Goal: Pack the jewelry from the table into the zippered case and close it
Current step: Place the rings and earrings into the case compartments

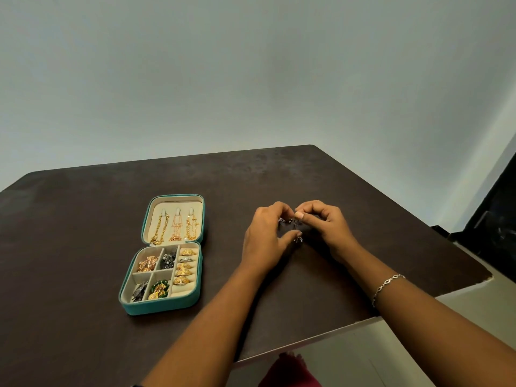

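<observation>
Zippered case [159, 308] lies open on the table [83, 219], well to the left of both hands. Its lid [173, 203], hung with three chains [176, 227], is folded away from the person. Its base [139, 277] lies nearer, so the opened case runs long from near to far. The base compartments and the ring rolls look mostly filled.

To the right of the case, the left hand [265, 236] is the nearer of the two. Its fingers are curled, and its fingertips meet those of the right hand [326, 224] over a dark jewelry piece [289, 221] pinched between them. Which fingers bear the load cannot be told. A second dark piece [298, 240] sits at the left thumb tip, seemingly on the table. Farthest right of the case, the right wrist carries a silver bracelet [388, 286].

Judged from this layout, the coming carry runs leftward to the base and favours the left hand.
</observation>
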{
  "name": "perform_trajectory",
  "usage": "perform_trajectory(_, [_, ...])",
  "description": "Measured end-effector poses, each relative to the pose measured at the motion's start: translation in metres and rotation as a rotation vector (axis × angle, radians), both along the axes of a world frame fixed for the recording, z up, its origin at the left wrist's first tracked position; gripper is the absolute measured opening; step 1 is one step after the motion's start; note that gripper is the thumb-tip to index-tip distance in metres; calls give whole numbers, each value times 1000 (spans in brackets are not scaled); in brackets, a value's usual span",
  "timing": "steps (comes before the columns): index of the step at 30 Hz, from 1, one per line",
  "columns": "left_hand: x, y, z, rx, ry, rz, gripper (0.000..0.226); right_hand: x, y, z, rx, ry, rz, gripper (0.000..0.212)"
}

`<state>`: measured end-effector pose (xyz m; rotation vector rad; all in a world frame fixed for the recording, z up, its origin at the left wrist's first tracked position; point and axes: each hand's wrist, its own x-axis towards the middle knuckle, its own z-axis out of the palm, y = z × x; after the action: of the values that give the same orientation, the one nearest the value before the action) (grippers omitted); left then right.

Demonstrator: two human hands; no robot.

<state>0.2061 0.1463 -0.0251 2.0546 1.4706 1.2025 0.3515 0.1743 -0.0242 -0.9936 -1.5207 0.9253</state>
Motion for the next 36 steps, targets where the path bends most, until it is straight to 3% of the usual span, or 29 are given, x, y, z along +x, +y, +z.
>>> perform_trajectory(4, [3, -2, 3, 15, 43, 30, 27, -3, -5, 4, -31, 23, 120, 10])
perform_trajectory(10, [2, 2, 0, 67, -60, 6, 16, -5, -4, 4, -60, 43, 143, 16])
perform_trajectory(19, [-5, 9, 0, 37, -420, -31, 11, -5, -3, 3, -34, 11, 92, 22])
perform_trajectory(23, [-9, 13, 1, -23, -692, -37, 22, -3, 0, 2, -75, 128, -26, 22])
perform_trajectory(27, [-13, 14, 3, -30, -761, -7, 23, -2, 4, 1, -79, 205, -210, 23])
perform_trajectory(31, [-17, 14, 5, -24, -795, 1, 20, -6, 10, -3, -56, 41, -229, 22])
perform_trajectory(36, [-20, 14, 8, -12, -861, 32, 21, -12, 13, -1, 23, -388, -179, 14])
